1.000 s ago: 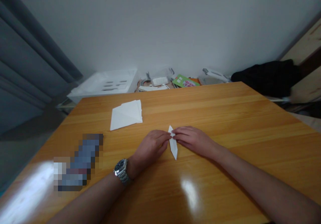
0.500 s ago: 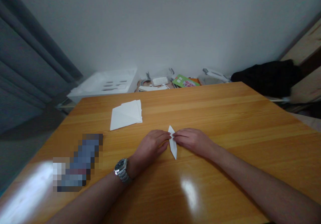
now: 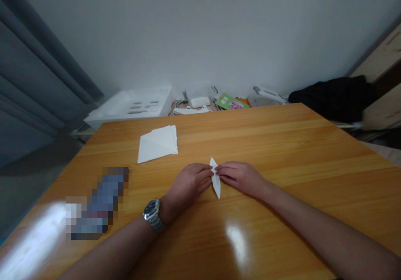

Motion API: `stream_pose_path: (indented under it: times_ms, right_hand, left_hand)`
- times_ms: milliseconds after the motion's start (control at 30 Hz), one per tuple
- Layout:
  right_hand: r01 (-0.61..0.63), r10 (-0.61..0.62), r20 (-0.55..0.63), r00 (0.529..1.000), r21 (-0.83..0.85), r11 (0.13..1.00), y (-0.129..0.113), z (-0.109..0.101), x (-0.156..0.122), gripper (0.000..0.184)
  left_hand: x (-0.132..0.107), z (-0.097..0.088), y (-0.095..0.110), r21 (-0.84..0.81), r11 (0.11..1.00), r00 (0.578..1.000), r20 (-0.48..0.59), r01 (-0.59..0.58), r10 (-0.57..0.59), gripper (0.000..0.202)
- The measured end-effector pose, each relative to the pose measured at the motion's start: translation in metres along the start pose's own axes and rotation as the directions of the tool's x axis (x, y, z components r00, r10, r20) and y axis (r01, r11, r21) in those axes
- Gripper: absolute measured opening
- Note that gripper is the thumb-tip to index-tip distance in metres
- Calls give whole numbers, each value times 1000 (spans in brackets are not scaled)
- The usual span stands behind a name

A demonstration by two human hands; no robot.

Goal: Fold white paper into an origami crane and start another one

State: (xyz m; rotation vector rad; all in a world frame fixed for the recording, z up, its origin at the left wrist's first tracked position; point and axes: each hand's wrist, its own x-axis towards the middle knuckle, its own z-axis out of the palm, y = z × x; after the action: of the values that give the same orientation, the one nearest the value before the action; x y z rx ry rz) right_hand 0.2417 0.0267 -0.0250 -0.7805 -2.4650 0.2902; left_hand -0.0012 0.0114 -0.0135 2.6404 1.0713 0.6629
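Note:
A small white folded paper shape [image 3: 216,182], long and pointed at both ends, lies on the wooden table [image 3: 282,146] in front of me. My left hand [image 3: 188,184], with a metal watch on its wrist, pinches the paper's left side near the upper tip. From the right, my right hand [image 3: 241,177] presses its fingertips on the same spot. Both hands rest on the table with fingers together on the paper.
A stack of white paper sheets [image 3: 158,143] lies at the table's back left. A blurred-out object [image 3: 95,204] sits near the left front. Behind the table are a white tray [image 3: 131,104], a green packet [image 3: 231,101], cables and a black cloth [image 3: 335,94].
Both hands have stayed on the paper with only slight finger shifts; the paper's lower tip looks a little shorter than before.

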Motion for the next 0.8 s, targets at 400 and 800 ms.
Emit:
stream_pose_path:
  times_ms: [400, 800]
  right_hand:
    - [70, -68, 20, 998, -149, 986, -5, -3, 3, 14]
    - [-87, 89, -6, 996, 117, 989, -7, -2, 4, 7]
  left_hand:
    - [2, -2, 5, 1, 1000, 1000, 22, 4, -4, 19]
    - [1, 2, 2, -66, 995, 997, 12, 77, -76, 11]
